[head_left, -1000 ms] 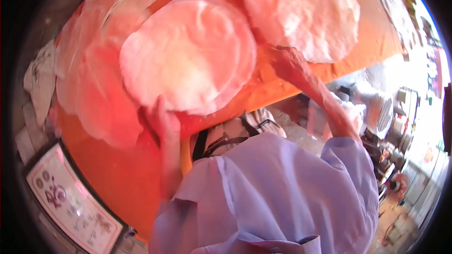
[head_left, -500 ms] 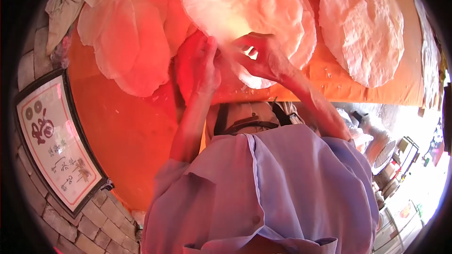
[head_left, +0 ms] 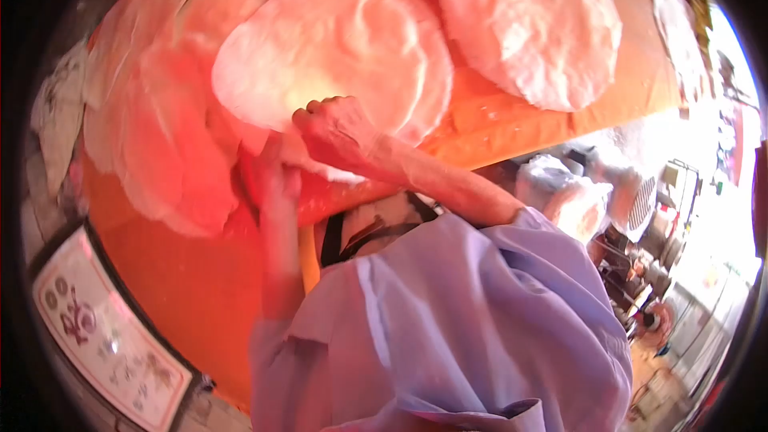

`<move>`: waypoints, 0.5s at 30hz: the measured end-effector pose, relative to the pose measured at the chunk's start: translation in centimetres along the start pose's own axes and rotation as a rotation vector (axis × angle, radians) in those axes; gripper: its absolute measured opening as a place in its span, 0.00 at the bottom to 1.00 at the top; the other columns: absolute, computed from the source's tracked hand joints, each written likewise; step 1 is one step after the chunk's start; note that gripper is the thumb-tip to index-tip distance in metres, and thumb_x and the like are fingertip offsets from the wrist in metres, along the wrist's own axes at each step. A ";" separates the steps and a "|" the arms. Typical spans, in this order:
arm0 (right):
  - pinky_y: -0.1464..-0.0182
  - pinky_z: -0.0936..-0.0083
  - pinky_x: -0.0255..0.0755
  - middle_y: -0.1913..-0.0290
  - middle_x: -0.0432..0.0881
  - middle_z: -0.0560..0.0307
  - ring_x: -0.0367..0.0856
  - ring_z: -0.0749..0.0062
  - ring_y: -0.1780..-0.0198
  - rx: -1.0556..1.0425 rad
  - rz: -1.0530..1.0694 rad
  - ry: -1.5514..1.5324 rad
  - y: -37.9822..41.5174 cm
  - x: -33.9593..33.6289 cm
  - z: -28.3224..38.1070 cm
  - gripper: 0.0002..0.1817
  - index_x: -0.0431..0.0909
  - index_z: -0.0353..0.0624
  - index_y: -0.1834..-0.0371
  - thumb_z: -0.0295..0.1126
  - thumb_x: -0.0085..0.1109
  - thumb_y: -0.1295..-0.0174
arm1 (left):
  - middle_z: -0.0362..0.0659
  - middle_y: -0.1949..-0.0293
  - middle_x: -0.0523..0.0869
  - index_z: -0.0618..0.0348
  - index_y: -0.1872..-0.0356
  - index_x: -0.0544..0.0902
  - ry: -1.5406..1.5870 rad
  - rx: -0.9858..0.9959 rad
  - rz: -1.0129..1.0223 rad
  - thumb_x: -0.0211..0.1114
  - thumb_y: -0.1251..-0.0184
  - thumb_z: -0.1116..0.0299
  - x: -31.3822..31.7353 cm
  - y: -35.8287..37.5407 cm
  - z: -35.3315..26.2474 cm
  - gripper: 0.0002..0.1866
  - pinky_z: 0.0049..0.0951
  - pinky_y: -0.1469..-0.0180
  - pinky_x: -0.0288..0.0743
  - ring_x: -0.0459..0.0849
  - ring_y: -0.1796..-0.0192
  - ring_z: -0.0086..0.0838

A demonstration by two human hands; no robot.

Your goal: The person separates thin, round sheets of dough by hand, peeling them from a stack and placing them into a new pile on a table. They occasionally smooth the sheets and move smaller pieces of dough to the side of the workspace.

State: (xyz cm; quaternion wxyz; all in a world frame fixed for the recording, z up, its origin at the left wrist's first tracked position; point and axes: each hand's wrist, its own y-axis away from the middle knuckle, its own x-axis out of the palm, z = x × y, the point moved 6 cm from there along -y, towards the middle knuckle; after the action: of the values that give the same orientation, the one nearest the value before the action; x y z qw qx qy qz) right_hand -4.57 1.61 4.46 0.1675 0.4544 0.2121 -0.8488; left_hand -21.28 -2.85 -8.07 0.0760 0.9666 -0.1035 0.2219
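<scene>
A large, round, thin pale sheet [head_left: 352, 48] lies on the orange-covered table, its near edge under my hands. My right hand [head_left: 334, 130] is closed in a fist over the near-left part of this sheet; what it grips, if anything, is hidden. Beside it on the left, my left hand [head_left: 270, 172] is blurred at the sheet's near-left edge, and its fingers cannot be made out. Further left, crumpled thin sheets [head_left: 176, 136] overlap under reddish light, close to my left hand.
Another round pale sheet [head_left: 536, 32] lies at the right on the orange cloth [head_left: 184, 296]. A framed sign [head_left: 112, 332] stands at lower left, by a cloth [head_left: 60, 116]. Plastic-wrapped items [head_left: 564, 192] and a fan [head_left: 642, 206] are at the right, below the table edge.
The view has turned, so the sheets appear further left and lower. My right hand has gone from bent, parted fingers to a fist. My left hand is now blurred.
</scene>
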 end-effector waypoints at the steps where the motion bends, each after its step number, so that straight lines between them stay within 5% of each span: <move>1: 0.69 0.63 0.75 0.77 0.79 0.51 0.79 0.56 0.76 0.075 -0.014 -0.068 -0.3 -1.7 -1.8 0.10 0.76 0.45 0.79 0.37 0.58 0.44 | 0.43 0.48 0.80 0.59 0.43 0.75 -0.045 -0.016 -0.210 0.62 0.36 0.75 0.1 0.2 -0.7 0.19 0.31 0.46 0.77 0.80 0.48 0.28; 2: 0.69 0.64 0.74 0.77 0.79 0.51 0.79 0.56 0.76 0.142 -0.027 -0.143 -0.8 -4.2 -3.6 0.10 0.77 0.44 0.80 0.36 0.59 0.44 | 0.43 0.45 0.79 0.60 0.40 0.72 -0.086 -0.041 -0.419 0.63 0.36 0.75 0.3 0.7 -1.5 0.22 0.32 0.44 0.76 0.79 0.45 0.30; 3: 0.69 0.65 0.74 0.77 0.80 0.50 0.79 0.56 0.76 0.210 -0.038 -0.226 -1.2 -7.0 -5.2 0.11 0.78 0.44 0.80 0.36 0.60 0.44 | 0.42 0.43 0.77 0.60 0.39 0.71 0.259 -0.004 -0.526 0.65 0.37 0.76 3.2 0.8 -3.5 0.24 0.32 0.42 0.75 0.77 0.43 0.31; 4: 0.68 0.66 0.75 0.78 0.82 0.52 0.82 0.58 0.74 0.271 -0.223 -0.307 -1.3 -11.8 -7.0 0.03 0.82 0.42 0.77 0.28 0.60 0.52 | 0.42 0.41 0.75 0.60 0.37 0.69 0.258 -0.021 -0.546 0.64 0.38 0.77 3.2 1.5 -3.4 0.27 0.33 0.40 0.73 0.75 0.40 0.32; 6: 0.62 0.73 0.78 0.68 0.87 0.52 0.85 0.75 0.67 0.421 -0.162 -0.590 -1.0 -14.7 -16.6 0.10 0.88 0.47 0.63 0.28 0.66 0.50 | 0.42 0.36 0.72 0.60 0.32 0.64 0.255 -0.052 -0.587 0.64 0.39 0.78 2.4 2.2 -3.0 0.32 0.35 0.35 0.69 0.72 0.35 0.34; 7: 0.62 0.68 0.78 0.68 0.87 0.50 0.86 0.67 0.67 0.265 -0.254 -0.578 -1.5 -18.5 -18.3 0.08 0.87 0.46 0.65 0.28 0.61 0.47 | 0.42 0.36 0.71 0.60 0.32 0.64 0.242 -0.043 -0.566 0.64 0.39 0.79 1.7 2.4 -2.6 0.33 0.35 0.34 0.67 0.71 0.35 0.34; 8: 0.58 0.72 0.80 0.66 0.87 0.57 0.84 0.73 0.64 0.284 -0.226 -0.528 -1.4 -21.7 -21.5 0.11 0.85 0.37 0.61 0.18 0.57 0.46 | 0.42 0.36 0.71 0.60 0.32 0.63 0.227 -0.033 -0.547 0.63 0.39 0.80 0.9 2.7 -2.0 0.33 0.36 0.33 0.66 0.71 0.35 0.34; 9: 0.64 0.78 0.76 0.66 0.85 0.57 0.81 0.77 0.66 0.160 -0.305 -0.685 -1.5 -22.8 -27.3 0.10 0.84 0.41 0.61 0.22 0.61 0.48 | 0.42 0.36 0.71 0.60 0.31 0.63 0.208 -0.022 -0.531 0.63 0.39 0.81 0.7 2.6 -1.8 0.33 0.36 0.32 0.64 0.70 0.35 0.34; 10: 0.63 0.77 0.76 0.65 0.86 0.57 0.82 0.76 0.63 -0.046 -0.304 -0.202 -1.9 -28.2 -27.4 0.06 0.83 0.42 0.65 0.23 0.60 0.45 | 0.43 0.35 0.70 0.59 0.30 0.60 0.192 0.032 -0.522 0.62 0.39 0.82 3.0 2.2 -3.2 0.35 0.35 0.31 0.63 0.69 0.33 0.34; 11: 0.62 0.72 0.76 0.68 0.84 0.58 0.82 0.69 0.64 0.362 -0.200 0.075 -1.7 -33.4 -23.7 0.05 0.83 0.43 0.68 0.25 0.60 0.47 | 0.43 0.34 0.69 0.59 0.29 0.60 0.169 0.008 -0.574 0.63 0.39 0.81 2.6 2.3 -2.7 0.36 0.36 0.31 0.62 0.68 0.33 0.34; 13: 0.60 0.64 0.73 0.73 0.80 0.55 0.80 0.58 0.67 -0.288 -0.446 0.646 -2.3 -40.5 -32.3 0.05 0.81 0.44 0.75 0.28 0.60 0.57 | 0.44 0.33 0.67 0.59 0.29 0.59 0.124 -0.036 -0.674 0.63 0.39 0.79 1.8 2.6 -1.8 0.36 0.36 0.30 0.62 0.66 0.32 0.35; 14: 0.61 0.63 0.73 0.72 0.81 0.54 0.80 0.57 0.66 -0.242 -0.479 0.939 -2.1 -44.3 -30.0 0.03 0.80 0.42 0.76 0.26 0.58 0.56 | 0.45 0.32 0.66 0.60 0.29 0.59 0.089 -0.032 -0.690 0.64 0.39 0.78 2.2 2.4 -2.1 0.37 0.37 0.30 0.62 0.66 0.31 0.36; 15: 0.62 0.61 0.72 0.71 0.82 0.50 0.81 0.54 0.65 -0.121 -0.549 0.627 -1.6 -48.1 -28.4 0.03 0.80 0.40 0.76 0.25 0.57 0.54 | 0.45 0.32 0.66 0.60 0.29 0.59 0.050 -0.031 -0.706 0.64 0.39 0.76 2.8 2.4 -2.6 0.37 0.38 0.30 0.61 0.65 0.31 0.37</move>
State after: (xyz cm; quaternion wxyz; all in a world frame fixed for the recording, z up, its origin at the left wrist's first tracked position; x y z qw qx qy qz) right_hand 40.09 21.97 31.23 -0.1113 0.6068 0.4155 -0.6684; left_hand -20.47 -5.17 -4.28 0.1651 0.9358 0.2353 0.2039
